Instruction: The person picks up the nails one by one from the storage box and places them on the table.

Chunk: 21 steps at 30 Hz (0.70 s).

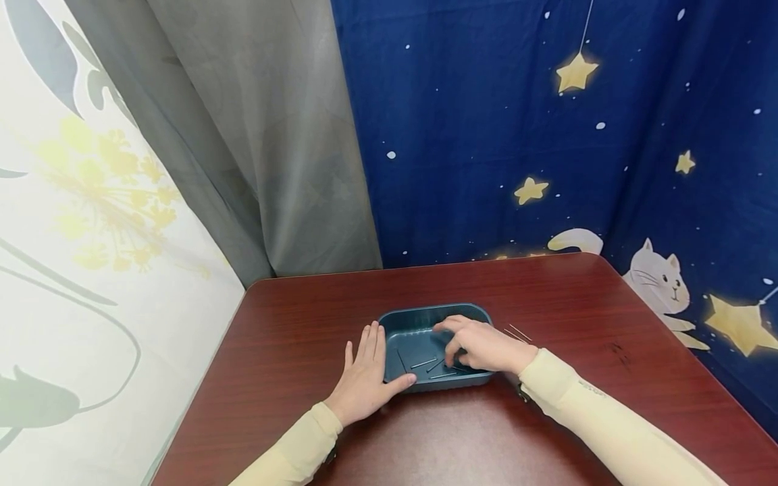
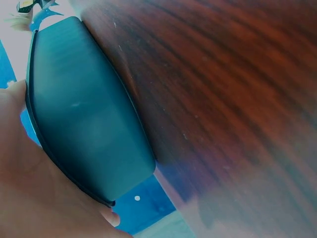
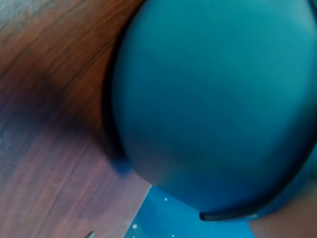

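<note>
A dark teal plastic tray (image 1: 434,385) with raised sides sits on the table. Several thin dark nails (image 1: 424,363) lie loose on its floor, mostly in the front half. My left hand (image 1: 366,381) lies against the tray's left end, fingers straight along the side and thumb over the front rim. In the left wrist view, that hand is at the rim of the tray (image 2: 84,104). My right hand (image 1: 480,343) reaches in over the right end, its bent fingers apart and pointing down, fingertips close to the nails. The right wrist view shows the tray's outer wall (image 3: 213,99), with the fingers hidden.
A few thin, light nails (image 1: 516,332) lie on the reddish-brown table (image 1: 292,324) just right of the tray. Behind the table hang a grey curtain (image 1: 310,169) and a blue curtain with stars (image 1: 462,148). A white patterned cloth (image 1: 109,270) hangs at the left.
</note>
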Each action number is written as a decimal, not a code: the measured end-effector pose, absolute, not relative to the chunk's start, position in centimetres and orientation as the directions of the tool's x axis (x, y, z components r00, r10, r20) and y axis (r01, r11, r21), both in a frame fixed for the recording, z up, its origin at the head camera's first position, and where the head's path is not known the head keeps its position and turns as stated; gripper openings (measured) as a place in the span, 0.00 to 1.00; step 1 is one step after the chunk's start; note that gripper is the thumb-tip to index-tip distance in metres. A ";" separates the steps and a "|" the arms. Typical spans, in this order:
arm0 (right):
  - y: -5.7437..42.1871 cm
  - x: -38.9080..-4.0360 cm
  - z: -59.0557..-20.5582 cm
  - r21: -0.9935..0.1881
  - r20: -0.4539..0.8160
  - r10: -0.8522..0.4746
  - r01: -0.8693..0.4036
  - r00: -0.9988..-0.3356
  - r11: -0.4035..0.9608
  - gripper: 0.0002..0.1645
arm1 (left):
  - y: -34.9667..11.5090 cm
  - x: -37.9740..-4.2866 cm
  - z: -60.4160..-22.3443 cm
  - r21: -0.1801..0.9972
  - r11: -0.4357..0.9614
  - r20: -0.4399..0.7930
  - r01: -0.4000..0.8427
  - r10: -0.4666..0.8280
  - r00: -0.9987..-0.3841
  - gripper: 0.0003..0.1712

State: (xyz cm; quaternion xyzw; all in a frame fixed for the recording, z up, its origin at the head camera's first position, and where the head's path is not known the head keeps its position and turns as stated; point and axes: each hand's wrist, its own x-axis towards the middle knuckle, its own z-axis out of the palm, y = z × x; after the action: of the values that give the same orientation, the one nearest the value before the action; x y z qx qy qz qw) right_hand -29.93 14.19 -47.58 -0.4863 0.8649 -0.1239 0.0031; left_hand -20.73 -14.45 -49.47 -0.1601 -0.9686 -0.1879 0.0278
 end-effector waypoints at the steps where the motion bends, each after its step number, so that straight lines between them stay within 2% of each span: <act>1: 14.1 -30.0 -47.6 -0.213 0.117 -0.844 -0.844 -0.523 0.493 0.19 | -14.5 -20.7 -49.5 0.355 0.876 0.122 0.325 0.302 -0.946 0.67; 9: 13.6 -30.3 -48.0 -0.178 0.130 -0.869 -0.873 -0.478 0.454 0.19 | -14.4 -20.7 -49.3 0.360 0.875 0.124 0.325 0.300 -0.946 0.66; 21: 13.0 -30.4 -48.0 -0.120 0.126 -0.863 -0.871 -0.489 0.476 0.15 | -14.4 -20.9 -49.7 0.331 0.890 0.109 0.313 0.294 -0.950 0.67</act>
State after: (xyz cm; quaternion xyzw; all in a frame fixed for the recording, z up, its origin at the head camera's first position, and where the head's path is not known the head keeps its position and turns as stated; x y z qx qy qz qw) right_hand -30.37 13.05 -48.01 -0.5050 0.8587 -0.0841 -0.0239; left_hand -20.92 -14.37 -49.65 -0.1560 -0.9718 -0.1745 0.0278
